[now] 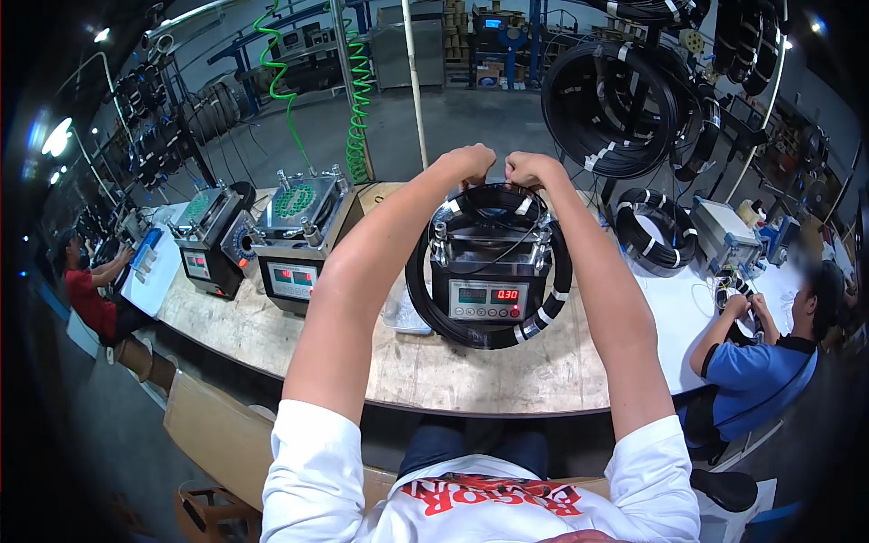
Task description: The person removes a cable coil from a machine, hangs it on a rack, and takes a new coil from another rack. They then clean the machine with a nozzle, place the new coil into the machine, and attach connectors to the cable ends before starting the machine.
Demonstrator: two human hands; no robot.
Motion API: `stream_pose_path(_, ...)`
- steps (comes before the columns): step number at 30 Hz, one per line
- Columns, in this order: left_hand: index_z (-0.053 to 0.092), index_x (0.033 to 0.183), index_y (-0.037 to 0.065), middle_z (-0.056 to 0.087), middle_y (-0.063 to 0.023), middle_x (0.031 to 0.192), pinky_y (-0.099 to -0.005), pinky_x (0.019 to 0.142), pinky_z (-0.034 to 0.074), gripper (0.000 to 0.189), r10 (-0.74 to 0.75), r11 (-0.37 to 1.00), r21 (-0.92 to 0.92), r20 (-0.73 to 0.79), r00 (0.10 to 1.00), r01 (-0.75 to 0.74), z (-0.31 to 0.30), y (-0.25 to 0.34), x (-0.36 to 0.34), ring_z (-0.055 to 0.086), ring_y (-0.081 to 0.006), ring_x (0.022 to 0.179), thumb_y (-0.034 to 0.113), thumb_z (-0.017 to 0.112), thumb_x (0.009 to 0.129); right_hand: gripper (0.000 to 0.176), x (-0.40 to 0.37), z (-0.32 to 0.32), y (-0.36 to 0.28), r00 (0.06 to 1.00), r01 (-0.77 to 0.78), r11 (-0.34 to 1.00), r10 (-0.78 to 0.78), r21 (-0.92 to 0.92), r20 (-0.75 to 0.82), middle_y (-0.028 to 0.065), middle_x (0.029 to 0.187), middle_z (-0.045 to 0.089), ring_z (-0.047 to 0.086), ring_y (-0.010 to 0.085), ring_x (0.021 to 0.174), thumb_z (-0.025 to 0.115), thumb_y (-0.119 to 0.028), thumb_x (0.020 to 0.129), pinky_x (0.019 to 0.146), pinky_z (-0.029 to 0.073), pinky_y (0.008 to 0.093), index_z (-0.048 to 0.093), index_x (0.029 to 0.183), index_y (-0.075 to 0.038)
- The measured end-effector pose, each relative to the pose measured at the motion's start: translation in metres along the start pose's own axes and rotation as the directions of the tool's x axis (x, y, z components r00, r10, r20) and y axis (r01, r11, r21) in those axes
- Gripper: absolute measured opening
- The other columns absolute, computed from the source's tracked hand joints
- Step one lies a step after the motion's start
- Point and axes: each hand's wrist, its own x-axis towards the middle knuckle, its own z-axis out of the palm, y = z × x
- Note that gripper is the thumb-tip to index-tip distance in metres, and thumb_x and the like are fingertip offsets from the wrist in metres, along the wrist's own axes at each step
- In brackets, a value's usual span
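Here, faces a long wooden workbench with a worn, mottled pale surface and a curved near edge. Has, beyond its right side, a large hanging coil of smooth black cable, bound with white ties. Has seated co-workers well apart at both ends: in a red shirt at the left, in a blue shirt at the right. Reaches both bare arms over a black cable coil, upright and ring-shaped, glossy, banded in white, around a boxy metal bench instrument in the middle of the bench. Sees two similar boxy machines to the left, the nearer and the farther, both topped with round green patterns under shiny metal fittings. Finds a smaller black coil lying to the right, near a pale box-shaped instrument. Holds the left hand at the ring's far top edge, fingers curled in tight; cannot tell its contents. Holds the right hand just beside it, likewise curled closed, against the black cable; cannot make out the exact grip. Shows a clear, shallow plastic container just left of the ring, and a glowing red "0.30" on the small rectangular display.
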Motion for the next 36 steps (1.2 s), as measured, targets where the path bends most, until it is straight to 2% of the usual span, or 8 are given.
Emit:
stream_pose_path(4, 0.077, 0.093, -0.005, 0.077, -0.0207, 0.087, -0.0405, 0.064, 0.063, 0.015, 0.116, 0.989, 0.088, -0.002, 0.993, -0.116, 0.002, -0.006, 0.012, 0.078, -0.031, 0.078, 0.008, 0.073, 0.085, 0.023, 0.005, 0.001, 0.003, 1.0, -0.009, 1.0, 0.009, 0.011, -0.003, 0.0092, 0.085, 0.07, 0.066, 0.0225, 0.075, 0.076, -0.018, 0.088, 0.062, 0.053, 0.0385, 0.063, 0.102, -0.005)
stream_pose_path(7, 0.071, 0.117, -0.008, 0.078, -0.0224, 0.094, -0.0375, 0.062, 0.065, 0.032, 0.039, 0.962, -0.274, 0.195, 0.98, 0.016, -0.019, -0.017, 0.0, 0.078, -0.0297, 0.076, 0.012, 0.071, 0.092, 0.023, 0.01, 0.007, 0.011, 0.995, 0.026, 1.0, -0.027, -0.014, -0.096, 0.0127, 0.087, 0.072, 0.069, 0.0246, 0.078, 0.078, -0.019, 0.089, 0.064, 0.054, 0.0391, 0.063, 0.099, -0.004)
stream_pose_path(12, 0.072, 0.114, 0.001, 0.077, -0.0183, 0.089, -0.0408, 0.067, 0.062, 0.022, 0.014, 0.95, -0.301, -0.235, 0.972, -0.086, 0.011, -0.023, -0.03, 0.077, -0.0331, 0.083, 0.015, 0.067, 0.098, 0.022, 0.002, 0.031, 0.024, 0.921, 0.098, 0.983, -0.031, 0.154, -0.388, 0.0196, 0.087, 0.074, 0.075, 0.0301, 0.085, 0.076, -0.018, 0.091, 0.069, 0.056, 0.0412, 0.062, 0.094, -0.002)
stream_pose_path(17, 0.056, 0.096, -0.005, 0.069, -0.0157, 0.073, -0.0421, 0.063, 0.052, 0.03, -0.149, 0.917, -0.349, -0.749, 0.646, -0.193, 0.033, -0.02, -0.098, 0.068, -0.0307, 0.063, 0.023, 0.067, 0.101, 0.024, -0.052, 0.04, 0.027, 0.693, 0.273, 0.889, 0.083, 0.367, -0.716, 0.0227, 0.085, 0.068, 0.07, 0.0392, 0.086, 0.074, -0.018, 0.093, 0.08, 0.053, 0.0492, 0.058, 0.1, 0.0)
stream_pose_path(20, 0.054, 0.102, -0.002, 0.065, -0.0212, 0.081, -0.0468, 0.071, 0.052, 0.027, -0.224, 0.801, -0.53, -0.695, 0.683, -0.277, 0.033, -0.007, -0.156, 0.066, -0.0355, 0.072, 0.023, 0.064, 0.103, 0.026, -0.097, 0.042, 0.037, 0.659, 0.411, 0.857, -0.045, 0.31, -0.751, 0.013, 0.078, 0.062, 0.059, 0.0268, 0.063, 0.07, -0.022, 0.097, 0.063, 0.053, 0.0421, 0.056, 0.107, -0.002)
stream_pose_path(25, 0.05, 0.107, 0.004, 0.06, -0.0039, 0.072, -0.0281, 0.044, 0.04, 0.022, -0.349, 0.36, -0.892, -0.4, 0.848, -0.273, 0.091, 0.044, -0.242, 0.052, -0.009, 0.05, 0.023, 0.06, 0.107, 0.021, -0.21, 0.074, -0.005, 0.959, 0.185, 0.696, 0.026, 0.694, -0.283, 0.0039, 0.078, 0.06, 0.052, 0.0077, 0.045, 0.061, -0.026, 0.105, 0.035, 0.036, 0.0225, 0.057, 0.113, -0.008)
stream_pose_path(32, 0.053, 0.111, 0.004, 0.053, 0.0005, 0.075, -0.0249, 0.057, 0.048, 0.024, -0.409, 0.002, -0.955, -0.27, 0.872, -0.295, 0.161, 0.083, -0.264, 0.055, -0.0066, 0.065, 0.026, 0.063, 0.107, 0.036, -0.209, 0.14, -0.004, 0.806, 0.419, 0.547, 0.143, 0.725, -0.574, 0.0053, 0.076, 0.061, 0.055, 0.0117, 0.043, 0.065, -0.031, 0.104, 0.036, 0.043, 0.0287, 0.07, 0.112, 0.004)
stream_pose_path(36, 0.064, 0.116, 0.004, 0.052, 0.0011, 0.087, -0.027, 0.072, 0.052, 0.032, -0.477, 0.515, -0.851, -0.386, 0.789, -0.105, 0.165, 0.075, -0.262, 0.054, -0.0055, 0.081, 0.035, 0.061, 0.108, 0.041, -0.205, 0.136, -0.002, 0.776, 0.29, 0.692, 0.234, 0.661, -0.585, 0.0126, 0.074, 0.067, 0.063, 0.0192, 0.051, 0.064, -0.033, 0.103, 0.043, 0.047, 0.032, 0.076, 0.096, 0.006)
